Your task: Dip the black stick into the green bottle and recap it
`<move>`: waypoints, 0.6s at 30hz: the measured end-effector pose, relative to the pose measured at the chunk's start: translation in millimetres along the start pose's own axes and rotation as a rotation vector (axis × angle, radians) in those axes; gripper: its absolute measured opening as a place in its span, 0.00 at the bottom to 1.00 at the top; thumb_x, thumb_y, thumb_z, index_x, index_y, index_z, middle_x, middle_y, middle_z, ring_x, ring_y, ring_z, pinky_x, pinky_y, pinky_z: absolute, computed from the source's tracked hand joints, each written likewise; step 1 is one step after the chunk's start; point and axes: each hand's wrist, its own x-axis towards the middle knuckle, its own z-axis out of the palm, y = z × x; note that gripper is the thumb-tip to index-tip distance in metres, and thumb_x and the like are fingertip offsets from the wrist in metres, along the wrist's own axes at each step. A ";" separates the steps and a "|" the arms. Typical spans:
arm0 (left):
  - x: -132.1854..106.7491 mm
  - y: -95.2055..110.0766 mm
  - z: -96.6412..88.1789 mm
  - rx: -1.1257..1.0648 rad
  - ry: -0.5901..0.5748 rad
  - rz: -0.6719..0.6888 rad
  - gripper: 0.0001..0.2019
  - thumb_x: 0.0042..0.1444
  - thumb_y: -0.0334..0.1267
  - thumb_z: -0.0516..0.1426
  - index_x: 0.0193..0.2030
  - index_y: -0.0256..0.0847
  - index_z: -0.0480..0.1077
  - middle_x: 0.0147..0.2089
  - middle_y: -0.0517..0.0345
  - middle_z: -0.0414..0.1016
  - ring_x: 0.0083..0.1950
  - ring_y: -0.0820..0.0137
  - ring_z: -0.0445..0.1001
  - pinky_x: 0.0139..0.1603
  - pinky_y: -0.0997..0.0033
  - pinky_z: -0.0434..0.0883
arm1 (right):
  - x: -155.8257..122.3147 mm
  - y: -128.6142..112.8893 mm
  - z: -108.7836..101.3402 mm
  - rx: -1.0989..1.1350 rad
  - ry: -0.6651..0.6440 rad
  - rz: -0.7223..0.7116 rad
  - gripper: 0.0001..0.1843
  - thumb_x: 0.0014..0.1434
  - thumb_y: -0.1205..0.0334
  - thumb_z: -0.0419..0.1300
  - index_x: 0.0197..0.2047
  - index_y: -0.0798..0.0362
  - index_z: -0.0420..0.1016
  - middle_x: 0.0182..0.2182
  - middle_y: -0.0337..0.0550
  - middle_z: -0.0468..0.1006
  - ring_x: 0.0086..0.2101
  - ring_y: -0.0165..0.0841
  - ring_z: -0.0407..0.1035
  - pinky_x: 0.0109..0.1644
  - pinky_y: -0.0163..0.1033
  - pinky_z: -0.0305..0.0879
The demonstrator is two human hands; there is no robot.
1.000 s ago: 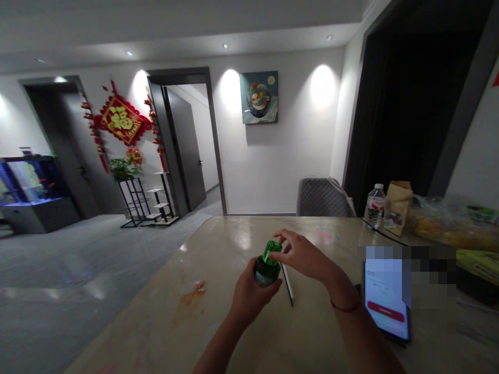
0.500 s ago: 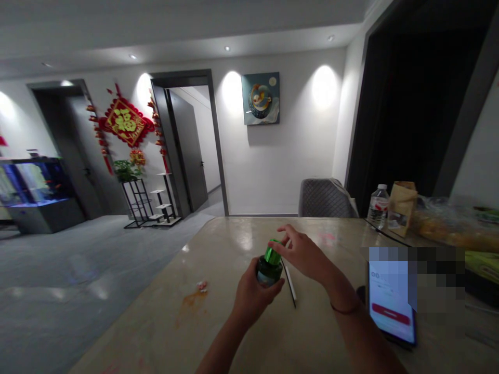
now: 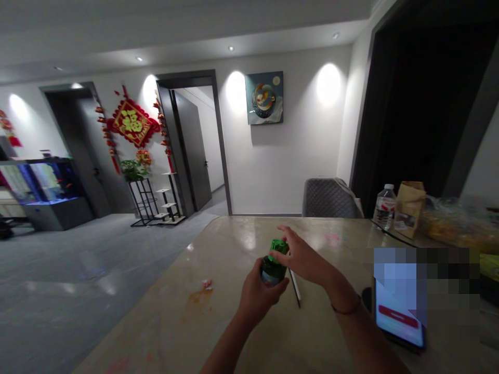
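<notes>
My left hand [image 3: 255, 296] is wrapped round a small dark green bottle [image 3: 273, 271] with a shiny green cap [image 3: 277, 249]. It holds the bottle above the table, tilted slightly. My right hand [image 3: 302, 257] is at the cap, its thumb against the near side and its fingers bent round the far side, partly hidden. Behind the bottle, a thin white-and-black stick [image 3: 297, 288] lies on the table [image 3: 319, 332]; part of it is covered by my hands.
To the right lies a lit phone [image 3: 399, 322], partly blurred out. Farther back stand a water bottle [image 3: 385, 206], a brown paper bag [image 3: 409, 208] and plastic bags of food [image 3: 456, 221]. A crumpled scrap [image 3: 207, 284] lies by an orange stain on the left. A grey chair [image 3: 331, 198] is beyond the table.
My right thumb has come down lower on the near side of the cap, and the fingers sit closer round it. My left hand keeps its hold. The whole view has shifted slightly.
</notes>
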 end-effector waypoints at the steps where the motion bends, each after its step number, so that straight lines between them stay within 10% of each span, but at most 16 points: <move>1: 0.0 0.5 -0.3 -0.006 -0.002 0.002 0.21 0.40 0.44 0.61 0.41 0.38 0.64 0.32 0.59 0.72 0.28 0.74 0.68 0.29 0.77 0.66 | 0.2 1.2 -0.1 0.022 -0.025 -0.008 0.32 0.49 0.60 0.58 0.56 0.55 0.54 0.43 0.48 0.65 0.39 0.33 0.65 0.45 0.42 0.61; 18: 0.3 -2.8 -2.4 0.081 -0.026 0.001 0.22 0.40 0.45 0.60 0.42 0.39 0.64 0.30 0.61 0.71 0.25 0.76 0.66 0.27 0.77 0.64 | 2.2 3.4 -1.9 0.033 -0.066 -0.023 0.30 0.48 0.61 0.58 0.55 0.54 0.56 0.41 0.46 0.68 0.37 0.32 0.65 0.45 0.41 0.61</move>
